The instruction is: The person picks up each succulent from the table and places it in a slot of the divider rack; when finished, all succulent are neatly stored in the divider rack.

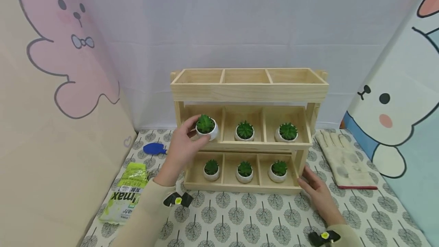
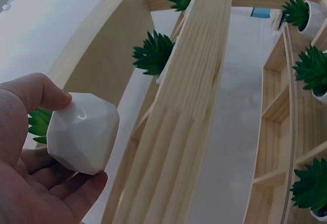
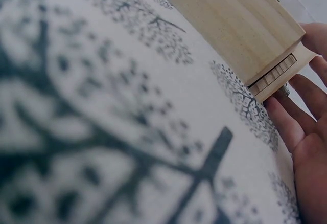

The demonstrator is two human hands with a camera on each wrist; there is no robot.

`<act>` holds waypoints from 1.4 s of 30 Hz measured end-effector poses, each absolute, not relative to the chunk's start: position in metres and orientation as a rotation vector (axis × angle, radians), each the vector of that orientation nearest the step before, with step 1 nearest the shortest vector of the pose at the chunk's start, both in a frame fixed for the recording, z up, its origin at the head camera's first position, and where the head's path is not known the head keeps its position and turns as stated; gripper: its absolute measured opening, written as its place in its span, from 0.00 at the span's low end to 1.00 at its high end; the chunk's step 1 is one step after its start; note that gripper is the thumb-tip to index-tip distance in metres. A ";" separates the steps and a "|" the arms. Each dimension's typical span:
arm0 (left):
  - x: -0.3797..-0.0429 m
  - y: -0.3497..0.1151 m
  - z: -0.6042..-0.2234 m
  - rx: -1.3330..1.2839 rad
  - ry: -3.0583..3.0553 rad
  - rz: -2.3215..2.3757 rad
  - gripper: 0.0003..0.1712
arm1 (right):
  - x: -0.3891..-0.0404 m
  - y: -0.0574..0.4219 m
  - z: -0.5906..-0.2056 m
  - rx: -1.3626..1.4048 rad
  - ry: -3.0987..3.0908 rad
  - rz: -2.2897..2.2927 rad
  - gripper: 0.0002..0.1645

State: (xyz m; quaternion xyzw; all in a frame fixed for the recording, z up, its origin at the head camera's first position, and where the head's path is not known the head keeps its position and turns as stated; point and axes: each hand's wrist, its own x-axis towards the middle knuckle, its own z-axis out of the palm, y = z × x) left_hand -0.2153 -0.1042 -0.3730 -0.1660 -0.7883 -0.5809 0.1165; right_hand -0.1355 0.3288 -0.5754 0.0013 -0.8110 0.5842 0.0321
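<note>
My left hand (image 1: 186, 140) grips a small white faceted pot with a green succulent (image 1: 207, 127) between thumb and fingers. It holds the pot in front of the middle tier's left compartment on a three-tier wooden plant stand (image 1: 250, 92). In the left wrist view, the white pot (image 2: 84, 132) is tilted, its leaves partly hidden behind the hand. Down at the stand's lower right corner, my right hand (image 1: 319, 191) holds the edge of the bottom box, with fingers (image 3: 286, 121) around the wood in the right wrist view.
Potted succulents stand in the middle tier's centre (image 1: 245, 130) and right (image 1: 287, 132) compartments; three more fill the bottom tier. At left lie a blue shovel (image 1: 154, 148) and a green-and-white bag (image 1: 127, 193). Gloves (image 1: 346, 159) lie at right on the tree-print cloth (image 1: 250, 220).
</note>
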 end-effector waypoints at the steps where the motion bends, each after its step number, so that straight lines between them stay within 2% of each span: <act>1: -0.219 -0.105 -0.374 -0.470 -2.316 -1.692 0.34 | -0.135 0.329 -0.576 0.011 -2.492 1.801 0.43; 9: -0.238 -0.107 -0.385 -0.345 -2.450 -1.543 0.36 | -0.135 0.328 -0.577 0.035 -2.473 1.823 0.43; 18: -0.250 -0.105 -0.383 -0.344 -2.587 -1.238 0.37 | -0.135 0.328 -0.572 0.001 -2.502 1.794 0.43; 28: -0.258 -0.103 -0.383 -0.308 -2.626 -1.201 0.32 | -0.136 0.327 -0.570 0.001 -2.504 1.829 0.44; 42: -0.258 -0.106 -0.381 -0.335 -2.663 -1.190 0.36 | -0.137 0.326 -0.570 -0.015 -2.484 1.856 0.43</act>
